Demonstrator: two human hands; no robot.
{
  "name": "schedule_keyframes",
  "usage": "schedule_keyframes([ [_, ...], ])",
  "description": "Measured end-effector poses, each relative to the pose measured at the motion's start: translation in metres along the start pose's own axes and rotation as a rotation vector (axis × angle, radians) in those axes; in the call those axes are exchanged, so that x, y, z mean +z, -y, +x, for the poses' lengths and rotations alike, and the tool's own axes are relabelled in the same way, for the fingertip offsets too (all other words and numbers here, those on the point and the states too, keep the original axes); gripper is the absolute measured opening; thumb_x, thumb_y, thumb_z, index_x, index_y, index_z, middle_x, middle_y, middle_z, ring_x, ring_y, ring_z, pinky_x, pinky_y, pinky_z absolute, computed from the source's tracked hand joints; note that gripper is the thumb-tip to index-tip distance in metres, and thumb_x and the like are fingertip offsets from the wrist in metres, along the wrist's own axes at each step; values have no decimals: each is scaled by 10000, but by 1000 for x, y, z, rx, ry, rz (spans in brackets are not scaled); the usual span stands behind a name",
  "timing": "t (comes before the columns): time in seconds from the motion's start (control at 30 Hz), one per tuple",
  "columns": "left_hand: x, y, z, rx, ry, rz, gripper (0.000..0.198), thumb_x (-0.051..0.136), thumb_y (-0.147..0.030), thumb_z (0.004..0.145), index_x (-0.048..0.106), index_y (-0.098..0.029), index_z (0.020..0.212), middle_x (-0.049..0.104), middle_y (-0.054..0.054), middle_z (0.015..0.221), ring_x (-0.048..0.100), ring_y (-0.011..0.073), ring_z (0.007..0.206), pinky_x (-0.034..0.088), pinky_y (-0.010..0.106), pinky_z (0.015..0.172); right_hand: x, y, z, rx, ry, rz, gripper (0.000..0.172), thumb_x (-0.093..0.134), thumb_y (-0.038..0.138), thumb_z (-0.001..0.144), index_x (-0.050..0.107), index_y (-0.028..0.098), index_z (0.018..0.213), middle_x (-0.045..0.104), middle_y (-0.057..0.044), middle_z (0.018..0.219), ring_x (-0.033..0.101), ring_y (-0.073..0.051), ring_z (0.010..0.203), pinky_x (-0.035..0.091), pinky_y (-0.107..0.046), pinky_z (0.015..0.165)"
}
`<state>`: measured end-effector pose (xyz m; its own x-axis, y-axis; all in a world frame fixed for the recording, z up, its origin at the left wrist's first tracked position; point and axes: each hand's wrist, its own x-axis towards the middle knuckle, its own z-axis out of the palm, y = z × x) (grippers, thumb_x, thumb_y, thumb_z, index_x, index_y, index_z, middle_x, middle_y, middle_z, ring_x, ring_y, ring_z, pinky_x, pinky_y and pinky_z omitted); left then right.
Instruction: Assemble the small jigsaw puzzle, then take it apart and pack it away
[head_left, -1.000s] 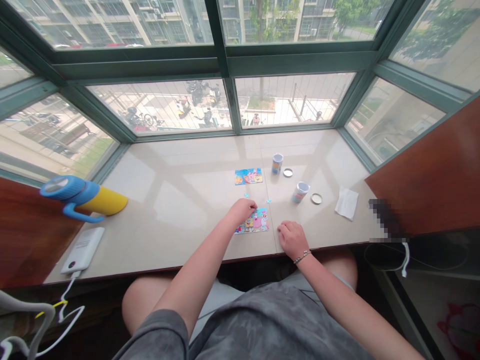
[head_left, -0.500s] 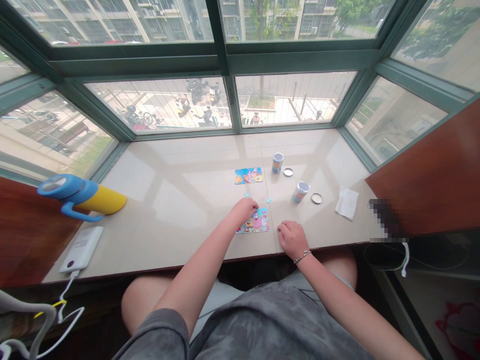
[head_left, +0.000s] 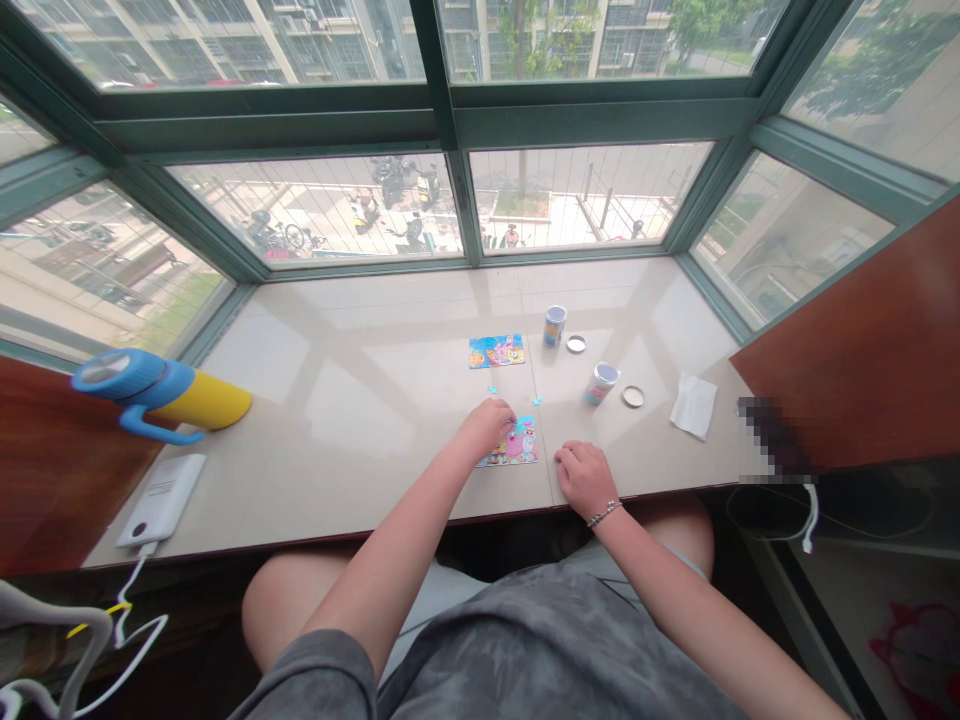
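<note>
On the tabletop near me lies a colourful cartoon jigsaw puzzle (head_left: 519,446), its left part covered by my left hand (head_left: 489,428). That hand bends over the upper left of the puzzle with fingertips pinched together; whatever is between them is hidden. My right hand (head_left: 583,474) rests near the table's front edge, right of the puzzle, its fingers curled in and no object showing in them. Farther back lies a second cartoon puzzle (head_left: 496,351). Between the two puzzles are a small light-blue puzzle piece (head_left: 493,389) and another blue piece (head_left: 537,401).
Two small printed tins (head_left: 555,327) (head_left: 602,384) stand at right, with two round lids (head_left: 576,345) (head_left: 633,397) beside them. A white tissue (head_left: 694,407) lies farther right. At left are a yellow-and-blue bottle (head_left: 169,393) and a white power bank (head_left: 163,500) with a cable.
My left hand has shifted very slightly left and turned a little over the near puzzle, covering more of its left side. My right hand has stayed still.
</note>
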<state>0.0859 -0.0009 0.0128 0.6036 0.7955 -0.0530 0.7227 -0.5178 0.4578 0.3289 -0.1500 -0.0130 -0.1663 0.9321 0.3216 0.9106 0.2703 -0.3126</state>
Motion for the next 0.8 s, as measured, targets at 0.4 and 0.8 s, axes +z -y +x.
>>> schedule_keyframes([
  [0.4,4,-7,-22,99,-27,89,277,513,-219,978,790,-230,987,710,94,1187,617,237,1092,496,370,1014,0,1,0,5,2,42,174,537,106,922,659,228,942,651,-78,1047,530,-230,941,375,-372,880],
  [0.8,7,-14,-32,93,-73,152,263,553,-322,989,718,-234,1174,660,114,1277,579,268,1161,473,411,1018,0,1,1,2,7,12,166,548,106,910,660,226,934,648,-77,1041,525,-226,936,372,-363,875],
])
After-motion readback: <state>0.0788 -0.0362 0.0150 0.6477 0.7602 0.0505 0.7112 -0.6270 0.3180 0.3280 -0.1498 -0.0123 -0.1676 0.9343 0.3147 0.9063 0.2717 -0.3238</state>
